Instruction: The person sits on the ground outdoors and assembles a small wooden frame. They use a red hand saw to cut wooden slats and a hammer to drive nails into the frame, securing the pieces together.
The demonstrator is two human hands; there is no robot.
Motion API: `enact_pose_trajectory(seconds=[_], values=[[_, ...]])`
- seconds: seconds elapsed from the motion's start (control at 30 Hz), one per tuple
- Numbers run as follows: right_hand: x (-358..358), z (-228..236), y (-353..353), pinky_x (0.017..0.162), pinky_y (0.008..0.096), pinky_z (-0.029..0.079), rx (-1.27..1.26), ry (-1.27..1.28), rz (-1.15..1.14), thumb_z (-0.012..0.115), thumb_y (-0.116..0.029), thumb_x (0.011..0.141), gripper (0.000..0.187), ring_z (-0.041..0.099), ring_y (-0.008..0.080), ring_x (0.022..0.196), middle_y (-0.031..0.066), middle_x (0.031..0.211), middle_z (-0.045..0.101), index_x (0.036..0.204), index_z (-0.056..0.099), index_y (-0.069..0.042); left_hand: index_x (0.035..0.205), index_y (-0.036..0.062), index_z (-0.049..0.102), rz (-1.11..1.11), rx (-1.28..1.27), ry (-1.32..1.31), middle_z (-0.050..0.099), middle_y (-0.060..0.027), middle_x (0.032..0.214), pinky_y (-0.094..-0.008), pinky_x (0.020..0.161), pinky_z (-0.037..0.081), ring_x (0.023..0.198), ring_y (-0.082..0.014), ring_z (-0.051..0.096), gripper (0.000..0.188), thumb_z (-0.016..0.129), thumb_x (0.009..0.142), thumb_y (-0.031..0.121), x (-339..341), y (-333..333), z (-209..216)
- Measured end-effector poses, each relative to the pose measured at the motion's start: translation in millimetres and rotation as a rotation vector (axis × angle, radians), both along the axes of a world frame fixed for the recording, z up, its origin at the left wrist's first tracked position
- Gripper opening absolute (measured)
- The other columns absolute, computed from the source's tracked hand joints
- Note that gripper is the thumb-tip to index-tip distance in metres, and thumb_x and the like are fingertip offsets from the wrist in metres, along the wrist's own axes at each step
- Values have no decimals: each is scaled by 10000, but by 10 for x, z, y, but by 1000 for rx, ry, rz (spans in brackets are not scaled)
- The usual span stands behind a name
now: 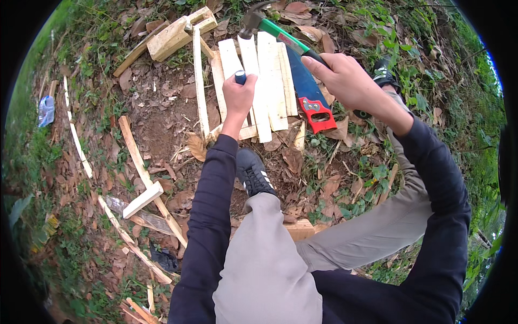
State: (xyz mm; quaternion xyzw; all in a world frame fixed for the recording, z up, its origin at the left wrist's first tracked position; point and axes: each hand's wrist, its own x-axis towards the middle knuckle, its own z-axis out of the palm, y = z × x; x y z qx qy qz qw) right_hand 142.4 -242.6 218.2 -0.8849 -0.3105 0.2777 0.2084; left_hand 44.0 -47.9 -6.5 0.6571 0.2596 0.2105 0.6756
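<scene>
the scene is lit by soft, even daylight, and no hard shadows are cast on the ground [162, 119]. no glare is seen. the centre is rendered sharply, while straight edges are bent toward the rim by fisheye distortion. the corners are cut off by a black circular border, and slight softness is noted near it.

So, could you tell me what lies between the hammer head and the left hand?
In the head view, only pale wooden slats lie between hammer head and left hand.

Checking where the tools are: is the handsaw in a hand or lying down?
Lying down: the handsaw rests flat on the wooden slats, untouched; the right hand holds the hammer.
</scene>
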Motion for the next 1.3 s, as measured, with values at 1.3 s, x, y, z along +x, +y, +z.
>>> enact_pose_trajectory(seconds=[1.3], values=[[-2101,151,-1467,460,365,385,737,-10,-599,628,-269,1018,339,510,191,438,133,535,515,853,581,23,1183,27,679,-1017,375,839,712,-106,981,-307,713,616,848,-158,739,327,615,1015,300,-766,-152,1592]])
